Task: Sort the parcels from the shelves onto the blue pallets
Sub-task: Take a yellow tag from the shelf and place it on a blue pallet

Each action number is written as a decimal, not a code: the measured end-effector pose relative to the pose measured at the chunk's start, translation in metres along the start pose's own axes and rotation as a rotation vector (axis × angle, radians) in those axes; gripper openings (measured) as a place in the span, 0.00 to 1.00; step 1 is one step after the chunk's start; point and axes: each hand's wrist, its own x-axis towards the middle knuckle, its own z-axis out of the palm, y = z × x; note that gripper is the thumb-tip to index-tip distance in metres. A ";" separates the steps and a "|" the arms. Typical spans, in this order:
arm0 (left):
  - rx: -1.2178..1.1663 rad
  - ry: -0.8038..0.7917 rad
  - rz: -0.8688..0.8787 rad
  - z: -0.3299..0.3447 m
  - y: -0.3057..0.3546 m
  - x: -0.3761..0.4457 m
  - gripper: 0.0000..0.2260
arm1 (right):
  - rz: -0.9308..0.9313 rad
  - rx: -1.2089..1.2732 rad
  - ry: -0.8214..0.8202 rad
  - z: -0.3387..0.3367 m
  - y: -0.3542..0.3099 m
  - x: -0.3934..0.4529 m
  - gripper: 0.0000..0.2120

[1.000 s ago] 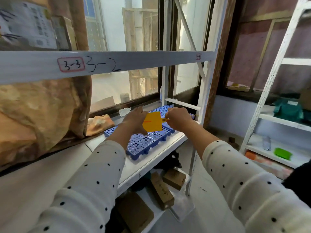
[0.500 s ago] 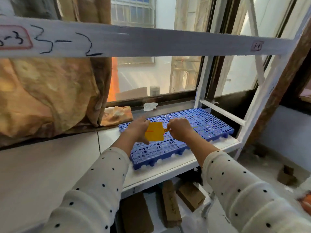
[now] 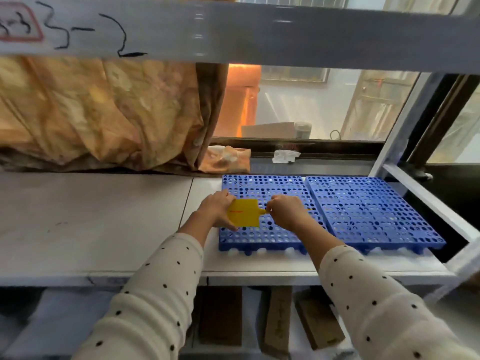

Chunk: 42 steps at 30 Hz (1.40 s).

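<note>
Head view: two blue pallets [image 3: 374, 216] side by side on the white shelf [image 3: 104, 229], a yellow tag [image 3: 245, 213] held just above the left one. Left hand [image 3: 217, 210] gripping the tag's broad end, right hand [image 3: 285, 213] pinching its narrow stem. Cardboard parcels [image 3: 278, 323] lying on the lower shelf; orange curtain [image 3: 104, 113] bunched behind.

A white metal shelf [image 3: 98, 224] runs across the view, its upper beam [image 3: 233, 29] at 12 o'clock marked "3-2" in black pen. Behind it, an orange patterned curtain [image 3: 104, 113] hangs at 10 o'clock beside a bright window [image 3: 324, 105]. Cardboard boxes [image 3: 220, 318] lie on the lower level at 6 o'clock.
</note>
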 end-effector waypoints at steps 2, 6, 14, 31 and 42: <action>0.016 0.005 -0.006 0.004 -0.001 0.000 0.40 | 0.001 -0.002 0.003 0.004 -0.001 0.002 0.13; 0.038 -0.003 -0.011 0.011 0.000 0.002 0.39 | -0.003 0.000 0.011 0.011 0.000 0.002 0.13; 0.057 -0.027 0.004 0.023 0.007 0.004 0.39 | -0.017 0.028 -0.055 0.019 0.005 -0.003 0.13; 0.054 -0.102 0.001 0.035 0.008 0.000 0.36 | -0.042 0.002 -0.141 0.034 -0.007 -0.015 0.12; -0.038 -0.129 -0.058 0.041 0.004 -0.002 0.39 | -0.004 0.018 -0.127 0.033 -0.015 -0.014 0.11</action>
